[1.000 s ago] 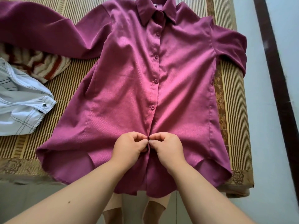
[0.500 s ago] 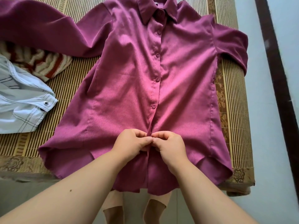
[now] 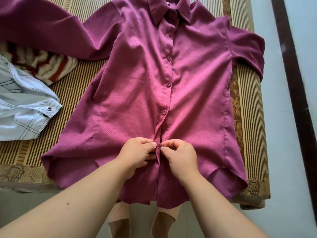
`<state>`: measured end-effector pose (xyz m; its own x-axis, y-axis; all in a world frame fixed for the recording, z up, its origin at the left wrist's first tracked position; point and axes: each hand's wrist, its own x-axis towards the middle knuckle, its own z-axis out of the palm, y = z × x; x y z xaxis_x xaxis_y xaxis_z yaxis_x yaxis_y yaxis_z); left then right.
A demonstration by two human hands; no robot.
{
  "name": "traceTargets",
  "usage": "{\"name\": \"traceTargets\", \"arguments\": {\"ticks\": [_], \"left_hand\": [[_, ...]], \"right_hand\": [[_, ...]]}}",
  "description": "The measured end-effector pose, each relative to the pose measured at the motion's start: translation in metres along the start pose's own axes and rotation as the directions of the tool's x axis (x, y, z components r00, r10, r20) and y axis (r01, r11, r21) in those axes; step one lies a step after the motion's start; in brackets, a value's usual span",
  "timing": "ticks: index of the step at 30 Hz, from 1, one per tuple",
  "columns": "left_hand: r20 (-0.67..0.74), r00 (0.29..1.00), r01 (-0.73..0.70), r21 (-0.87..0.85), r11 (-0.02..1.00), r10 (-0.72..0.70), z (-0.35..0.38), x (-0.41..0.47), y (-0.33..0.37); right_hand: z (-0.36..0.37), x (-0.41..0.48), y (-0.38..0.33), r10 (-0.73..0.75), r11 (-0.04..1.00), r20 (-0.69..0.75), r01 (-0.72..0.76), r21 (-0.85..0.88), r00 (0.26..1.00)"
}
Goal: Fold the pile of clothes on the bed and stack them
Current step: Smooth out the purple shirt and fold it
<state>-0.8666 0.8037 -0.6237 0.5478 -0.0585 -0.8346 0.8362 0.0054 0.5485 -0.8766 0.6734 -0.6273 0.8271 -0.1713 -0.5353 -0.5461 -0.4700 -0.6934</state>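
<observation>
Since half a second ago the hands have drawn slightly apart. The shirt's two front edges have also parted a little just above the knuckles, showing a dark slit in the placket [image 3: 158, 133] where it lay closed. The left hand [image 3: 137, 154] and right hand [image 3: 180, 155] each pinch one edge of that placket between thumb and curled forefinger, apparently working the lowest button (the button itself is hidden between the fingertips). The magenta shirt [image 3: 133, 93] lies face up and spread on the striped bed mat [image 3: 77, 86], with its collar [image 3: 169, 12] away from the person and its hem hanging over the near edge. One long sleeve [image 3: 42, 30] trails across a striped garment [image 3: 51, 66], which lies beside a white checked shirt [image 3: 22, 109]. The cloth looks thin, light and limp with a faint sheen, so it will likely slide and wrinkle rather than hold a crease. Folding would best start with hands wide apart at the shoulders and side seams, smoothing each fold flat.
</observation>
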Motion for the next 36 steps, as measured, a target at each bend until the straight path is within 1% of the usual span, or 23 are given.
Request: {"name": "traceTargets", "arguments": {"ticks": [3,6,11,16,19,21,24,27,32,34,36], "left_hand": [[-0.013,1.000,-0.008,0.000,1.000,0.008,0.001,0.000,0.001],[-0.030,0.999,-0.020,0.018,1.000,0.020,0.002,0.000,0.002],[-0.058,0.998,-0.023,0.033,0.999,0.025,0.003,0.000,0.003],[-0.072,0.997,-0.012,0.009,1.000,0.013,0.005,0.001,0.004],[-0.088,0.994,-0.053,0.061,0.997,0.058,0.006,0.002,0.005],[-0.069,0.996,-0.048,0.091,0.995,0.055,0.005,0.001,0.006],[0.005,0.999,0.048,-0.004,0.999,-0.048,-0.002,0.000,0.007],[0.049,0.997,0.059,0.029,0.998,-0.060,-0.007,0.003,0.003],[0.045,0.999,-0.005,0.064,0.998,0.002,-0.004,0.007,0.001],[0.030,0.998,-0.059,0.084,0.995,0.057,-0.002,0.006,0.000],[0.007,0.991,-0.137,0.141,0.980,0.137,-0.001,0.004,-0.004]], "right_hand": [[-0.001,0.001,-0.001,-0.039,0.998,0.022,0.040,-0.044,0.999],[-0.003,0.002,-0.002,-0.053,0.998,0.042,0.055,-0.042,0.998],[-0.004,0.002,-0.002,-0.057,0.998,0.058,0.057,-0.004,0.997],[-0.004,0.002,0.000,-0.062,0.998,0.062,0.062,-0.002,0.996],[-0.002,0.002,0.000,-0.050,0.998,0.048,0.051,-0.023,0.998],[0.000,0.003,0.000,-0.040,0.998,0.034,0.041,-0.040,0.999],[0.001,0.005,0.001,-0.029,0.999,0.012,0.029,-0.028,1.000],[0.001,0.005,0.003,-0.022,1.000,0.020,0.021,0.013,1.000],[-0.003,0.006,0.007,-0.001,0.997,0.079,-0.005,0.076,0.997],[-0.004,0.004,0.007,0.006,0.993,0.085,-0.016,0.115,0.996],[-0.004,0.003,0.007,0.023,0.985,0.085,-0.037,0.169,0.996]]}}
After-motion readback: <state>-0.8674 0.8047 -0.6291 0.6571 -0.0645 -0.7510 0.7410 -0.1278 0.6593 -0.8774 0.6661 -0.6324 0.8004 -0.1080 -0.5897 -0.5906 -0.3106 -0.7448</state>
